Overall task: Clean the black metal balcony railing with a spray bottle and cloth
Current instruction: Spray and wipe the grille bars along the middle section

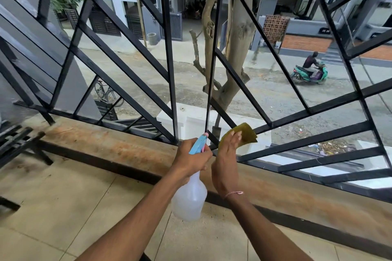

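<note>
The black metal railing (169,59) fills the view, its slanted bars fanning out from a low point near the middle. My left hand (191,159) grips the neck of a translucent white spray bottle (189,199) with a blue trigger head, nozzle aimed at the base of the bars. My right hand (226,163) holds a yellow-green cloth (247,135) up against a slanted bar just right of the nozzle. A pink thread bracelet circles my right wrist.
A rust-stained ledge (110,144) runs under the railing above the tiled balcony floor (63,207). Black metal frames (17,142) lie at the left. Beyond the bars are a tree trunk (237,48), a street and a person on a scooter (309,70).
</note>
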{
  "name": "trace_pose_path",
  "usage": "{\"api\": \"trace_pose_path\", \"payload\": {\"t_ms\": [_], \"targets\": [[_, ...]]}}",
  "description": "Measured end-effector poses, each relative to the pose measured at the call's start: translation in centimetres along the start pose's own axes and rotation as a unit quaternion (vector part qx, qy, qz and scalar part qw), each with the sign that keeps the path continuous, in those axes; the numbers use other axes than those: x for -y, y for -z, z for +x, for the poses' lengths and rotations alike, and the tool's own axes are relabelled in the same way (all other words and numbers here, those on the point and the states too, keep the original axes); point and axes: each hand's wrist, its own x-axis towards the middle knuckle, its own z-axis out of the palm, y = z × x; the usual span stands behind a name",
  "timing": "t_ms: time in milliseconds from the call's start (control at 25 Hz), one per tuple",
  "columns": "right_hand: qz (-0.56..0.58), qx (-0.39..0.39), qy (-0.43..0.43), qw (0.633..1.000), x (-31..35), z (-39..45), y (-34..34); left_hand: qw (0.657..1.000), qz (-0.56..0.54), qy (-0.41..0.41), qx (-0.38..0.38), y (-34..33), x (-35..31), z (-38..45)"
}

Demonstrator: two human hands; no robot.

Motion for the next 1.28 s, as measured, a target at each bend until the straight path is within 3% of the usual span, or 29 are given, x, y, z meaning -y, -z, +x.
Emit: {"api": "trace_pose_path", "payload": {"t_ms": [80,280,480,560,680,760,920,1120,1280], "targets": [[-0.036,-0.025,0.023,0.999,-1.0,0.0,-1.9,1.000,0.002,0.005,-0.005,0.1,0.5,0.0],[-0.174,0.016,0.114,0.978,-4.1,0.9,-2.8,1.000,0.003,-0.006,0.002,0.0,1.1,0.2],[-0.216,0.052,0.105,0.969,-3.2,1.8,-4.0,1.000,0.013,-0.008,-0.002,0.3,1.6,0.4],[-0.236,0.029,0.157,0.959,-4.3,1.6,-4.0,1.000,0.027,-0.014,0.006,0.0,2.1,0.4],[-0.321,0.041,0.323,0.889,-9.3,0.6,-2.0,0.998,0.053,-0.010,0.027,-1.2,3.4,0.2],[-0.355,0.094,0.371,0.853,-12.7,0.9,0.3,0.997,0.067,0.006,0.040,-2.1,4.7,0.2],[-0.400,0.081,0.279,0.869,-16.0,1.9,2.4,0.996,0.042,0.039,0.064,-3.5,6.4,0.2],[-0.412,0.076,0.083,0.904,-13.0,0.9,2.1,0.996,0.032,0.052,0.070,-4.6,7.4,0.6],[-0.370,0.101,0.061,0.922,-10.0,0.4,-1.7,0.997,0.029,0.038,0.059,-3.7,7.8,1.0]]}}
